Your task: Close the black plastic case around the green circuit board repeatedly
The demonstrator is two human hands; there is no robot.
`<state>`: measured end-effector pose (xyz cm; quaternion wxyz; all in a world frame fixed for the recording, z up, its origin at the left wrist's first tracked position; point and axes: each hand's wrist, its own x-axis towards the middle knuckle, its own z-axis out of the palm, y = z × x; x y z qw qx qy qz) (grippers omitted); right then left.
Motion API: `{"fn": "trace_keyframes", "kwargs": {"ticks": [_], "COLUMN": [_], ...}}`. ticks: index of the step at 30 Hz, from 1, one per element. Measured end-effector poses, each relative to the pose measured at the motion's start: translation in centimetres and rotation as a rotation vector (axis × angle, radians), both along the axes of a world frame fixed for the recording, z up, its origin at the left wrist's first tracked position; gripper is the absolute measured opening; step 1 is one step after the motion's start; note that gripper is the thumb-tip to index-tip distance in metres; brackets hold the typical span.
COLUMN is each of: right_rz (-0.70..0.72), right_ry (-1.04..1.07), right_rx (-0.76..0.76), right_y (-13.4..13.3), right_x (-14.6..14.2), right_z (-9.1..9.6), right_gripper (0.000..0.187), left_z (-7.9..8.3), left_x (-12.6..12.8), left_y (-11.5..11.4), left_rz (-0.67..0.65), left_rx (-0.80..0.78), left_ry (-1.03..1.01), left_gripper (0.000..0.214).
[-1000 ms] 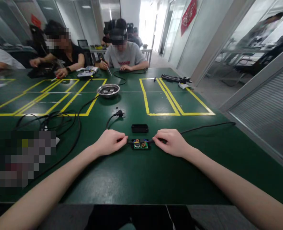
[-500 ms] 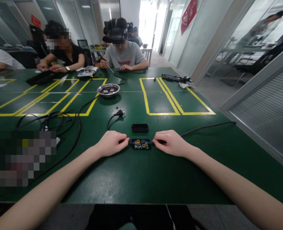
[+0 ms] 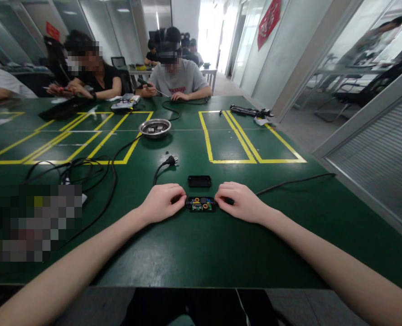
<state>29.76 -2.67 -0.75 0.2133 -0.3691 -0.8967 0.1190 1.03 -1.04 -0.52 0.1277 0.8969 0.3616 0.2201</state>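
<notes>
A small black adapter housing (image 3: 191,210) lies open on the green table, showing a circuit board (image 3: 202,204) with copper-wound coils inside. My left hand (image 3: 163,201) is closed in a pinch at its left end, where a black cord enters. That cord comes out behind the hand and ends in a power plug (image 3: 171,160). At the right end, my right hand (image 3: 241,201) pinches the other black cable (image 3: 296,184), which trails off to the right. Just beyond the housing sits its loose black cover (image 3: 199,181), hollow side up. My fingertips hide both cord entries.
A metal bowl (image 3: 155,128) with small metal parts stands farther back. Tangled black cables (image 3: 81,170) and a blurred-out object (image 3: 34,226) lie at left. Yellow tape (image 3: 233,161) marks the table. Across it, a co-worker (image 3: 180,77) holds a tool; another person (image 3: 95,77) works at left.
My hands have edged slightly inward towards the housing, which stays in place. The co-worker at left has shifted their hands leftward.
</notes>
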Motion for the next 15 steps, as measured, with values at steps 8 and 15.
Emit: {"fn": "trace_keyframes", "kwargs": {"ticks": [8, 15], "right_rz": [-0.152, -0.178], "right_ry": [0.016, -0.029], "right_rx": [-0.083, -0.13], "right_y": [-0.3, 0.0], "right_x": [-1.1, -1.5], "right_z": [-0.6, -0.6], "right_gripper": [0.025, 0.025], "left_z": [-0.5, -0.6], "left_x": [0.7, 1.0], "left_y": [-0.1, 0.0], "left_rz": [0.034, 0.094], "left_rx": [-0.044, -0.058], "left_ry": [0.03, 0.106], "left_gripper": [0.022, 0.023]}}
